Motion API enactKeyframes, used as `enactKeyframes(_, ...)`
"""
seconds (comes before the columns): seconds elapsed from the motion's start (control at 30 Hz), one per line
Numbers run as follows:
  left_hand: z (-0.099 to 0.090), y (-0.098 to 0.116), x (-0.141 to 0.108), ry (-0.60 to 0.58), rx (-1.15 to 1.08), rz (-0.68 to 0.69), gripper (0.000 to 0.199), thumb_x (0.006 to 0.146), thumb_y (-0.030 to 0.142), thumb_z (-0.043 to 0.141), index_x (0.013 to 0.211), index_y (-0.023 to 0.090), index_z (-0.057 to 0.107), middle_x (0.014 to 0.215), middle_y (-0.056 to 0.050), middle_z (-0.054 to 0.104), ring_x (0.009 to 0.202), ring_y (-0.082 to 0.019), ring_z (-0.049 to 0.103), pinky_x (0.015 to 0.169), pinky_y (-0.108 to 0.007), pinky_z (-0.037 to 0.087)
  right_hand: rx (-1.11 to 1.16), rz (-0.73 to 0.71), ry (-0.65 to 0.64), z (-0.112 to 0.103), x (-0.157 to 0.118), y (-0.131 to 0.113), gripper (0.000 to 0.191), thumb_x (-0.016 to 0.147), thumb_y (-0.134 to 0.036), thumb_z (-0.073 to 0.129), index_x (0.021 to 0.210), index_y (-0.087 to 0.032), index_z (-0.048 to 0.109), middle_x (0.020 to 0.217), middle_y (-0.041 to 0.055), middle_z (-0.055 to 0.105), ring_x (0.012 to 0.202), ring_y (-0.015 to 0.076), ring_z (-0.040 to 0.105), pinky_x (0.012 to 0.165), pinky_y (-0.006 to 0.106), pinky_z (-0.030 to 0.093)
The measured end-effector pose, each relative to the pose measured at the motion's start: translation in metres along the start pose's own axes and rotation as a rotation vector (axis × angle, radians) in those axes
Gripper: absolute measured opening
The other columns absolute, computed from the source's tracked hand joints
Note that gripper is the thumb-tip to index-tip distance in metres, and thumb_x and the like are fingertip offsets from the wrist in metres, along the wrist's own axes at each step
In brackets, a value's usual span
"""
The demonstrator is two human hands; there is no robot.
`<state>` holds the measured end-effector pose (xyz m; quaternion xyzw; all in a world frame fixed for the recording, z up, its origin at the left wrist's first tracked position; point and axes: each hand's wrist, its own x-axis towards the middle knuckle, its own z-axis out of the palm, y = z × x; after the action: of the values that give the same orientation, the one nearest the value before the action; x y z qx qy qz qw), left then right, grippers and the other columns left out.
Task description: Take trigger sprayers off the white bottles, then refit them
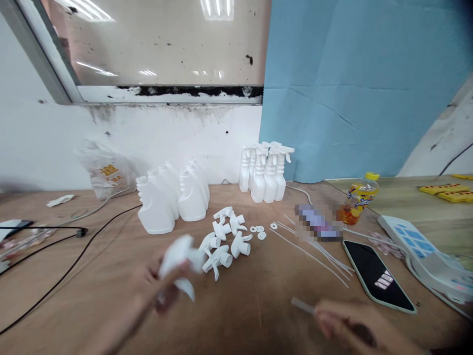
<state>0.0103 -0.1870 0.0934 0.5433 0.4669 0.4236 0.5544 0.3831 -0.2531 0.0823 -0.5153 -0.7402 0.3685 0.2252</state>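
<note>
My left hand, blurred by motion, grips a white spray head near the lower left of the view. At the lower right, my right hand is closed on a thin translucent tube, whose end sticks out to the left. Several loose white spray heads lie in a pile between the hands and farther back. Small white washers lie right of the pile. Long thin white tubes are spread on the table beyond my right hand.
Open white bottles stand at the back left; bottles with spray heads stand at the back centre. To the right are a phone, a drink bottle and a white device. Black cables cross the brown table at left.
</note>
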Motion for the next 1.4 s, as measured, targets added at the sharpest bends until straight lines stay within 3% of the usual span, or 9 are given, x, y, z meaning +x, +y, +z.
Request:
enactKeyframes(0.13,-0.035,0.014,0.027,0.138,-0.065,0.125,0.041,0.077,0.055,0.068,0.061,0.020,0.054,0.041,0.001,0.047,0.039,-0.012,0.044,0.043,-0.024,0.036,0.056,0.165,0.221,-0.053,0.031,0.038,0.047,0.084,-0.064,0.052,0.078,-0.020,0.067,0.053,0.0001,0.050,0.046,0.0141,0.044,0.040,0.023,0.030)
enactKeyframes(0.37,0.026,-0.021,0.088,-0.076,-0.277,0.100,0.042,0.080,0.056,0.066,0.074,0.016,0.055,0.056,-0.001,0.057,0.045,-0.013,0.053,0.041,-0.022,0.036,-0.005,0.254,0.389,-0.080,0.154,0.078,0.028,0.082,-0.042,0.059,0.067,-0.018,0.057,0.044,-0.0026,0.050,0.037,0.0122,0.045,0.040,0.022,0.037)
enactKeyframes(0.5,0.035,-0.030,0.119,-0.081,-0.386,0.221,0.039,0.079,0.052,0.068,0.079,0.015,0.057,0.062,-0.001,0.060,0.049,-0.011,0.054,0.042,-0.021,0.038,-0.152,0.157,0.550,-0.078,0.186,0.085,0.013,0.077,-0.022,0.062,0.065,-0.018,0.059,0.067,0.0083,0.066,0.071,0.0211,0.062,0.067,0.029,0.049)
enactKeyframes(0.67,0.015,-0.043,0.130,0.031,-0.496,0.236,0.036,0.076,0.047,0.071,0.089,0.015,0.059,0.076,-0.003,0.065,0.058,-0.014,0.059,0.045,-0.024,0.043,-0.577,-0.098,0.645,-0.059,0.186,0.086,0.031,0.078,-0.004,0.049,0.096,-0.018,0.070,0.128,0.0149,0.059,0.120,0.0286,0.050,0.104,0.046,0.035)
enactKeyframes(0.83,0.002,-0.056,0.132,0.107,-0.519,0.195,0.033,0.079,0.046,0.068,0.085,0.015,0.059,0.070,0.000,0.061,0.051,-0.011,0.053,0.046,-0.023,0.041,-0.824,-0.124,0.373,-0.037,0.182,0.086,0.038,0.082,-0.004,0.047,0.097,-0.024,0.075,0.139,0.0118,0.053,0.132,0.0328,0.039,0.108,0.061,0.022)
enactKeyframes(1.0,0.004,-0.053,0.132,0.086,-0.567,0.168,0.032,0.077,0.044,0.068,0.085,0.015,0.058,0.072,0.000,0.060,0.051,-0.010,0.051,0.046,-0.023,0.040,-0.881,-0.208,0.210,-0.030,0.177,0.077,0.071,0.075,0.004,0.044,0.135,-0.033,0.058,0.154,0.0084,0.038,0.141,0.0317,0.029,0.112,0.060,0.017)
enactKeyframes(1.1,0.008,-0.046,0.126,0.035,-0.602,0.158,0.031,0.077,0.044,0.066,0.087,0.015,0.059,0.074,-0.002,0.061,0.053,-0.011,0.051,0.047,-0.023,0.040,-0.783,-0.306,0.351,-0.031,0.172,0.061,0.054,0.088,-0.009,0.044,0.137,-0.028,0.056,0.147,0.0112,0.046,0.135,0.0309,0.038,0.110,0.053,0.026)
enactKeyframes(1.23,0.016,-0.037,0.114,-0.083,-0.622,0.125,0.026,0.079,0.041,0.063,0.080,0.015,0.057,0.068,-0.002,0.058,0.051,-0.009,0.045,0.044,-0.020,0.033,-0.342,-0.292,0.724,-0.031,0.159,0.036,0.036,0.098,-0.041,0.041,0.097,-0.019,0.070,0.091,0.0114,0.068,0.087,0.0256,0.060,0.084,0.039,0.046)
enactKeyframes(1.4,0.031,-0.036,0.107,-0.218,-0.644,0.002,0.032,0.084,0.045,0.059,0.072,0.016,0.050,0.059,0.002,0.047,0.044,-0.005,0.031,0.039,-0.016,0.021,0.279,-0.314,0.491,-0.007,0.146,0.011,0.039,0.095,-0.051,0.048,0.088,-0.020,0.070,0.081,0.0051,0.067,0.069,0.0185,0.061,0.068,0.030,0.049)
